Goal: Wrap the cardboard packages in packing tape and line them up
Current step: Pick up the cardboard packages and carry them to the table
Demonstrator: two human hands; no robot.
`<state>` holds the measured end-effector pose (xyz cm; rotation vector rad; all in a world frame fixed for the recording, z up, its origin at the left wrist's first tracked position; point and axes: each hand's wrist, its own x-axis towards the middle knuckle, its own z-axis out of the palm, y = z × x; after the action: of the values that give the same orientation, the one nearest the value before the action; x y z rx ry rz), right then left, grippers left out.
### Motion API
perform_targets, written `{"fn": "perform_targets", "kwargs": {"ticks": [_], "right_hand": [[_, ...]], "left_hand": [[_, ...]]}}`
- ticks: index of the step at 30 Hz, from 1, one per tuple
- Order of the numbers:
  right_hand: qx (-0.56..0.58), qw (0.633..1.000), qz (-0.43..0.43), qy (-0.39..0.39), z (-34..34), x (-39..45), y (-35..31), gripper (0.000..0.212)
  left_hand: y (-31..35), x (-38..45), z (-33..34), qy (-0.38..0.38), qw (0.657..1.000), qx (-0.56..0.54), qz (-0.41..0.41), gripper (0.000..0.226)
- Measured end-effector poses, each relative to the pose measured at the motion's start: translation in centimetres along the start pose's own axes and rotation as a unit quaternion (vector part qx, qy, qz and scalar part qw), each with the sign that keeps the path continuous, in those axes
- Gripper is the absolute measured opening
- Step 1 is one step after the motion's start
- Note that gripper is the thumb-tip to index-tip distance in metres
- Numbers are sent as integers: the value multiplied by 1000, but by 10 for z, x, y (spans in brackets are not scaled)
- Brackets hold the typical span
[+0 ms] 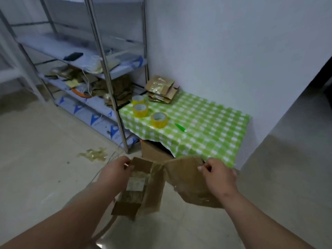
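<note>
I hold a flat cardboard package in each hand above the floor, in front of the table. My left hand (116, 170) grips the top edge of a taped package (138, 187) with a pale label. My right hand (218, 172) pinches the top of a second, wider cardboard package (186, 178). The two packages touch at their inner edges. Three yellow rolls of packing tape (159, 120) stand on the green checked table (206, 126). A stack of taped cardboard packages (161, 88) lies at the table's far left corner.
A green knife (180, 127) lies on the table by the rolls. An open cardboard box (154, 151) sits under the table's front edge. A metal shelf rack (107, 72) with cardboard scraps stands to the left. Crumpled tape (94, 154) lies on the floor.
</note>
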<state>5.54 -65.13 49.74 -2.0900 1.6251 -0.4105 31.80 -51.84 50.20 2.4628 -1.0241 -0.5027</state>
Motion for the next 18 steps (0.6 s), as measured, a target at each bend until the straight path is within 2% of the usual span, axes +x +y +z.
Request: {"fn": "perform_targets", "kwargs": {"ticks": [5,7,13,18], "right_hand": [[148,989,17,10,0,101,-46,24],[183,983,15,2,-3,140,-61,26],[246,966,62,50,-12,267,-76,8],[277,949,123,82,-15,371,-85,9]], "left_hand": [[21,122,-34,38,998,-38,11,1],[36,166,-50,48,997,-53,15,1],[101,286,-69,72,995,-58,40,4],[132,364,-72,103,985,-141,-17,5]]}}
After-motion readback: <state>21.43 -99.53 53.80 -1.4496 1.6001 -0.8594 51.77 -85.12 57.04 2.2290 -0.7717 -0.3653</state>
